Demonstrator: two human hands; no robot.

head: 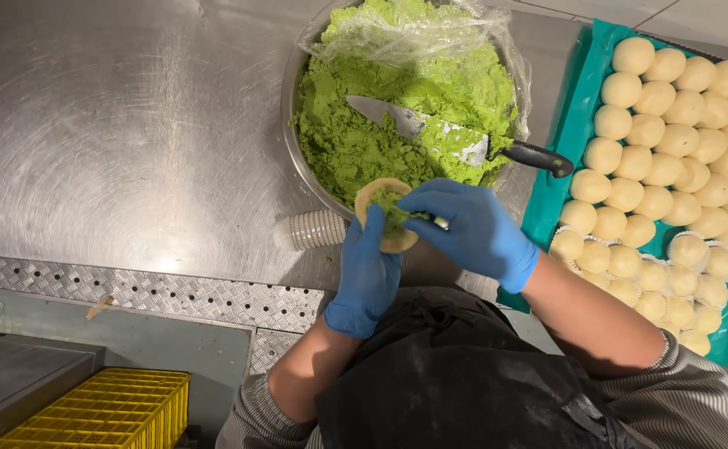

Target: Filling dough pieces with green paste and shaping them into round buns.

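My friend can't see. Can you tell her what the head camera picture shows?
Two blue-gloved hands fill a dough round: the left hand cups it, the right hand presses in green paste. Behind sits a metal bowl of paste with a knife; dough balls line a tray right.

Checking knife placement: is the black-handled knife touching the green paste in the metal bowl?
Touching. The head view shows the black-handled knife lying in the green paste, paste smeared over its blade.

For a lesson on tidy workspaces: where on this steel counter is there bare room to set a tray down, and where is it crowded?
Bare room: the steel counter left of the metal bowl of green filling, down to the ridged edge strip. Crowded: the right side, where the teal tray of dough balls adjoins the bowl, and around both gloved hands.
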